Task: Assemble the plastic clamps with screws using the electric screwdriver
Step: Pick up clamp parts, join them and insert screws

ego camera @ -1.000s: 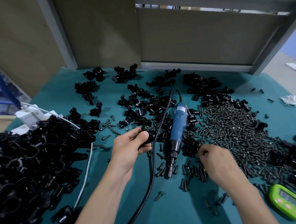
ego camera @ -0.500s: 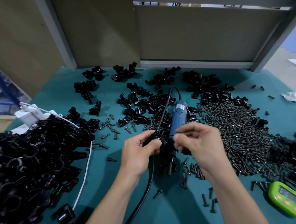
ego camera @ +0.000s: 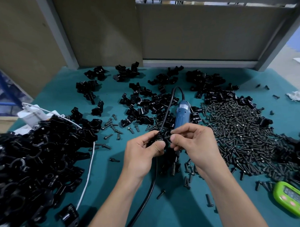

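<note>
Left hand point(ego camera: 142, 152): grips black plastic clamp point(ego camera: 159, 139) above the teal table point(ego camera: 109, 180), mid-front. Right hand point(ego camera: 194, 145): pinches screw point(ego camera: 169, 136) at clamp's side. Electric screwdriver point(ego camera: 182, 114): blue, lying just behind hands. Loose screw pile point(ego camera: 238, 133): right

The white label on the blue electric screwdriver point(ego camera: 182, 117) and the green timer's point(ego camera: 290, 198) display are too blurred to read.

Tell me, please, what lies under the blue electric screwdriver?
The electric screwdriver rests with its upper end among black clamp pieces and its tip among loose screws on the teal mat. The left hand and right hand cover its middle, so anything beneath is hidden.
</note>
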{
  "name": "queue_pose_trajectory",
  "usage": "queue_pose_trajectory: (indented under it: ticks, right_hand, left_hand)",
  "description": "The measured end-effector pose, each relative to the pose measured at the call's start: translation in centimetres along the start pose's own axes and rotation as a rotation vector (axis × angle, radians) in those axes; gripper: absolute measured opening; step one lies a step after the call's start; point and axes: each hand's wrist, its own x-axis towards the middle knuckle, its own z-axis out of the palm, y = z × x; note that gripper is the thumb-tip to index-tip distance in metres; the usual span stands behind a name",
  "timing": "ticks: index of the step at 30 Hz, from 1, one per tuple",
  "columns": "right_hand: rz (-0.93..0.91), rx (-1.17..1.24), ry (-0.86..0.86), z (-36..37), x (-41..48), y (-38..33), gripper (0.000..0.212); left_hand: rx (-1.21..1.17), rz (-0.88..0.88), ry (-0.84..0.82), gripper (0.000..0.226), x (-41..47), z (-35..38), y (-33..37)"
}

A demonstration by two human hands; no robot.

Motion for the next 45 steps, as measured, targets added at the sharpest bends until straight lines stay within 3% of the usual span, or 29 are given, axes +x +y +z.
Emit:
queue_pose_trajectory:
  ticks: [8, 13, 23, 34, 37, 40, 45]
  right_hand:
    - [0.034, 0.022, -0.004, 0.5, -0.2, 0.7, 0.013]
    - [0.051, 0.025, 0.076, 1.2, -0.4, 1.4, 0.019]
    - [0.049, 0.023, 0.186, 2.3, -1.1, 2.4, 0.02]
    - [-0.063, -0.382, 0.182, -0.8, -1.4, 1.7, 0.035]
    - [-0.05, -0.552, 0.056, -2.9, -1.6, 1.2, 0.029]
    - [-0.016, -0.632, -0.109, -5.0, -2.0, 0.7, 0.021]
    - [-0.031, -0.718, -0.061, -7.0, -2.1, 1.0, 0.04]
  left_hand:
    - [0.042, 0.033, 0.027, 0.035, -0.1, -0.3, 0.0]
    - [0.113, 0.073, -0.006, 0.039, -0.2, -0.2, -0.2]
    - [0.262, 0.195, 0.107, 0.041, -1.0, 0.7, -0.4]
    - [0.368, 0.24, 0.017, 0.044, -1.2, 2.9, -0.2]
    - [0.407, 0.223, -0.046, 0.051, -1.1, 3.8, -0.3]
    - [0.441, 0.178, -0.074, 0.035, -0.8, 4.6, -1.0]
    - [0.437, 0.173, -0.146, 0.039, -1.2, 6.6, -1.7]
